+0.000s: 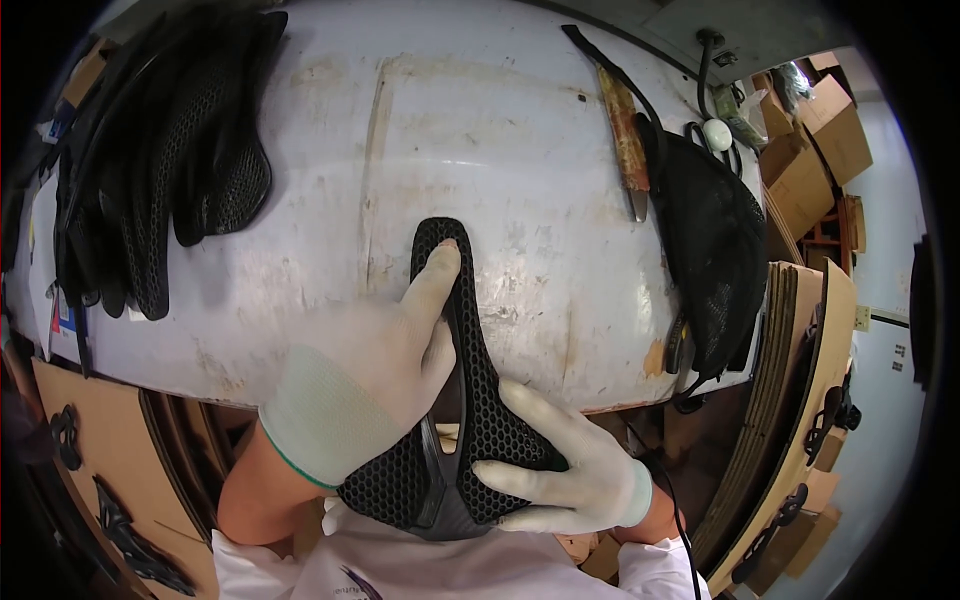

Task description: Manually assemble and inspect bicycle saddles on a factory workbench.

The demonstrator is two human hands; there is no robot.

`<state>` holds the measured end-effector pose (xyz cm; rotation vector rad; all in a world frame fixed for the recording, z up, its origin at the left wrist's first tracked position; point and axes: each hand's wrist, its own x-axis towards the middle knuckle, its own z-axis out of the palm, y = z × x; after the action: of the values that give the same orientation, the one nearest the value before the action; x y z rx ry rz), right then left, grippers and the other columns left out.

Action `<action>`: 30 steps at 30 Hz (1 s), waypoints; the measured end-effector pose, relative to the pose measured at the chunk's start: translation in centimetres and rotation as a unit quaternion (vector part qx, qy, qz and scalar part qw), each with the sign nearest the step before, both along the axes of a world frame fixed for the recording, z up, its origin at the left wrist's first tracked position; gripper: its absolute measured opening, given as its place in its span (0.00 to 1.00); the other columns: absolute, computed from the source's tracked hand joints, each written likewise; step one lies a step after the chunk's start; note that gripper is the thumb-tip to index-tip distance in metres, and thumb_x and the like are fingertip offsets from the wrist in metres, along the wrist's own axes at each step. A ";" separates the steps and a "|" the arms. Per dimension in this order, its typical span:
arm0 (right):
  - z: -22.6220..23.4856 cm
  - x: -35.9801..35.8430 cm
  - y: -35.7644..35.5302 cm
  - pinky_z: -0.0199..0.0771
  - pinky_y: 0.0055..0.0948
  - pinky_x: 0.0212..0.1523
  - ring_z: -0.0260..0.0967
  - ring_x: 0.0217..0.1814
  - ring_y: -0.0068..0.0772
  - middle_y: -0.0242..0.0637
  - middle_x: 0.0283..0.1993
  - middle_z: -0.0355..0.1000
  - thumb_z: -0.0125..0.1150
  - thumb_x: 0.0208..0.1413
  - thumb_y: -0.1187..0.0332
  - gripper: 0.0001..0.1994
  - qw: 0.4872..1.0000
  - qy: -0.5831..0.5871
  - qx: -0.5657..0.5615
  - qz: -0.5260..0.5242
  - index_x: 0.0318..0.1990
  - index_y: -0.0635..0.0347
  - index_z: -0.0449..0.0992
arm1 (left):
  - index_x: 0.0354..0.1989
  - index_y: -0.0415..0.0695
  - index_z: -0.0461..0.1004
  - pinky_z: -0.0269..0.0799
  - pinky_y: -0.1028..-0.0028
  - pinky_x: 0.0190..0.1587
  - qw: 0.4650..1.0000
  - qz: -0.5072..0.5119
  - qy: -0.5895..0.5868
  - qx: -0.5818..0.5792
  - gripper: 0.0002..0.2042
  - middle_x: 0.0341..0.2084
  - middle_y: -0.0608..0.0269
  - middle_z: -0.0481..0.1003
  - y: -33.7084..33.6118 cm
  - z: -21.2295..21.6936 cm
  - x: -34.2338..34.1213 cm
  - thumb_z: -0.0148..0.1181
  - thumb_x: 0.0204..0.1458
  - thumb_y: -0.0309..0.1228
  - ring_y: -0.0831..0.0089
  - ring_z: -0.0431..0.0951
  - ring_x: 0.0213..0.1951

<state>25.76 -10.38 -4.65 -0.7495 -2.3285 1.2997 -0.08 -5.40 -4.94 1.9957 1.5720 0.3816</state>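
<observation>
A black bicycle saddle (482,392) with a honeycomb-patterned surface and a central slot lies in front of me. Its narrow nose points away over the table and its wide rear is close to my shirt. My left hand (385,350), in a pale glove and slightly blurred, grips the saddle's left side, one finger pressed along the nose near its tip. Wrapped round the right side of the wide rear is my gloved right hand (565,465), fingers spread over the honeycomb; the underside of the saddle is hidden.
A pile of black honeycomb saddle parts (185,150) covers the far left of the worn white table (520,130). On the right lie a knife with a rusty handle (625,130) and a black mesh bag (710,230). Cardboard sheets (790,350) stand beyond the right edge.
</observation>
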 end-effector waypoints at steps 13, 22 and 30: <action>0.4 0.1 0.4 0.66 0.55 0.72 0.60 0.75 0.75 0.76 0.77 0.49 0.73 0.57 0.54 0.28 1.000 -0.014 0.002 0.013 0.63 0.54 0.79 | 0.69 0.42 0.70 0.75 0.54 0.31 1.000 0.008 0.024 -0.011 0.27 0.22 0.43 0.77 0.1 0.3 0.4 0.58 0.58 0.25 0.47 0.80 0.24; -2.0 0.2 -0.8 0.65 0.59 0.72 0.55 0.76 0.82 0.78 0.78 0.46 0.76 0.55 0.50 0.34 0.997 0.074 -0.025 0.008 0.65 0.59 0.77 | 0.67 0.42 0.72 0.74 0.56 0.28 0.999 0.016 0.032 0.026 0.25 0.18 0.48 0.75 -0.3 0.2 0.8 0.60 0.59 0.26 0.50 0.78 0.20; -3.7 -0.9 -2.5 0.66 0.61 0.71 0.62 0.72 0.80 0.72 0.75 0.54 0.67 0.57 0.61 0.24 0.995 0.001 0.096 -0.029 0.61 0.57 0.80 | 0.70 0.41 0.68 0.73 0.58 0.26 0.998 -0.002 0.056 -0.008 0.28 0.15 0.51 0.74 -0.3 0.6 0.7 0.60 0.58 0.26 0.53 0.77 0.19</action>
<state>24.89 -12.86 -8.38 -0.7469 -2.3690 1.0329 0.61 -5.65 -4.36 2.0396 1.6326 0.2584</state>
